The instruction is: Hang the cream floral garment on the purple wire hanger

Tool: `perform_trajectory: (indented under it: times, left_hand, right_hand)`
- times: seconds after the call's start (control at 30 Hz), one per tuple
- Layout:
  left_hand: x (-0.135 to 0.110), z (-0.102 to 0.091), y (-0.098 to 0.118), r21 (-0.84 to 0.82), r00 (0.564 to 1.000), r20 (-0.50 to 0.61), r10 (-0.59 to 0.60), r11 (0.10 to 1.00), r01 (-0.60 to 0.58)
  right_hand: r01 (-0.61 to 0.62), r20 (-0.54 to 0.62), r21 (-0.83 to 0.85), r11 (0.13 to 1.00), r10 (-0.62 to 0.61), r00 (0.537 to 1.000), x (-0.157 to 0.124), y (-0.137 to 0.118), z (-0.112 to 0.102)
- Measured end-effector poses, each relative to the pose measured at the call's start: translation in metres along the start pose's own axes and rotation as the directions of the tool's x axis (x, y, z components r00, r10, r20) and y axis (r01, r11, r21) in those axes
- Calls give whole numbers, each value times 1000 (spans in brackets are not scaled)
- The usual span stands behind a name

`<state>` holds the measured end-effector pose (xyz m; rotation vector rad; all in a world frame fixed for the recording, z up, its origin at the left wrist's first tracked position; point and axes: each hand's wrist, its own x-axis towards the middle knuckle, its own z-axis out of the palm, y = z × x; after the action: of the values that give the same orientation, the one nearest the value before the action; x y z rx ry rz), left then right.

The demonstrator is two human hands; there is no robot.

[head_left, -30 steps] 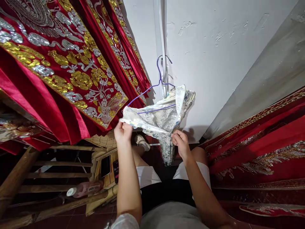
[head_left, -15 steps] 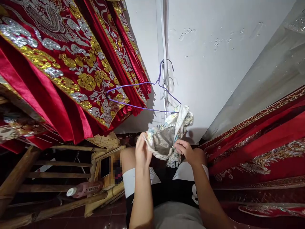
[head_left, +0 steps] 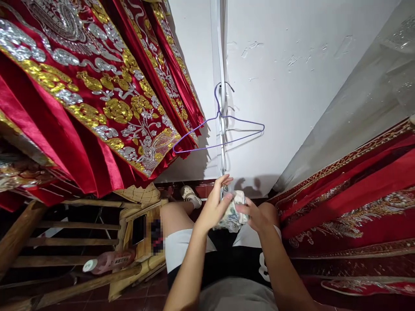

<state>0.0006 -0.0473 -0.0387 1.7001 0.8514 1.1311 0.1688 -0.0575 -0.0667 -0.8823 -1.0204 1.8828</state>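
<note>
A small patterned cloth [head_left: 231,217], whitish with blue, green and yellow marks, is bunched up between my hands above my lap. My right hand [head_left: 254,215] grips its right side, fingers bent over the top fold. On the other side, my left hand [head_left: 214,205] has its fingers stretched out and spread, with the thumb against the cloth's upper left edge. Folds hide what kind of garment it is. Beyond my hands, a bare purple wire hanger [head_left: 218,115] hangs from a white pole [head_left: 221,52] by the wall.
Red sequined garments [head_left: 129,103] hang at left, and more red embroidered fabric [head_left: 350,207] fills the right. By my left leg stands a bamboo seat [head_left: 116,270] with a pink bottle [head_left: 110,262] and a dark phone-like slab [head_left: 139,230]. A light clog [head_left: 190,195] shows near the wall.
The cloth has come off the hanger and is now bunched lower, close to my lap. The hanger has swung right and hangs free. My left hand has loosened and spread its fingers.
</note>
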Motion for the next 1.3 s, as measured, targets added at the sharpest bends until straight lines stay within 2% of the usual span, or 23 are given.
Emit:
perform_trajectory:
  times: [0.07,0.1,0.2,0.27,0.3,0.33,0.4,0.47,0.5,0.53,0.57,0.63,0.7,0.73,0.8,0.87,0.97,1.07,1.2,1.3]
  left_hand:
    - [7,-12,-12,-22,983,184,-22,999,26]
    - [9,-18,-17,4,956,287,-55,998,56]
    - [6,-32,-29,226,827,515,-225,966,122]
    - [-1,-45,-35,406,736,582,-346,908,106]
    - [-5,-55,-36,484,711,582,-394,871,86]
    - [-9,-65,-37,572,709,546,-446,817,73]
    - [-15,-90,-36,771,738,369,-565,629,96]
    - [-18,-114,-32,897,754,170,-634,416,148]
    - [-18,-125,-29,923,770,101,-630,348,164]
    - [-18,-134,-25,932,801,62,-596,321,166]
    - [-16,-141,-21,932,844,49,-534,329,154]
    - [-10,-149,-13,923,926,35,-375,368,114]
    - [-3,-152,-6,909,961,7,-277,403,110]
    - [1,-154,-4,894,968,-14,-251,431,125]
    - [9,-156,-2,853,975,-55,-217,497,159]
    - [16,-159,-2,817,979,-84,-183,550,173]
    - [23,-161,3,799,989,-120,-83,583,146]
    - [33,-153,15,780,986,-144,82,622,62]
    - [60,-135,40,724,951,-170,260,688,-59]
    - [86,-133,54,648,948,-194,252,758,-69]
  right_hand:
    - [-18,121,-105,994,31,992,1,-12,0]
    - [-12,192,-171,985,45,980,1,-21,-1]
    - [39,389,-440,897,151,909,-3,-53,-5]
    - [75,397,-660,748,263,879,-9,-79,-9]
    - [109,364,-755,647,275,890,-11,-91,-11]
    - [149,328,-824,546,246,912,-13,-103,-14]
    - [232,302,-882,410,113,947,-9,-123,-20]
    - [281,285,-868,410,-53,957,5,-137,-26]
    - [286,249,-856,431,-141,958,16,-142,-28]
    - [290,202,-849,442,-235,951,30,-145,-31]
    - [305,161,-846,437,-336,928,46,-147,-33]
    - [366,123,-847,386,-527,841,80,-148,-37]
    - [413,114,-845,339,-641,759,111,-146,-42]
    - [413,110,-852,321,-662,742,122,-145,-45]
    - [378,112,-882,280,-655,747,133,-142,-53]
    - [344,126,-909,233,-635,763,129,-142,-62]
    - [343,137,-916,206,-642,754,106,-144,-74]
    - [360,147,-909,209,-648,747,84,-148,-79]
    - [377,142,-883,278,-609,781,70,-149,-70]
    - [391,126,-846,363,-576,808,62,-148,-62]
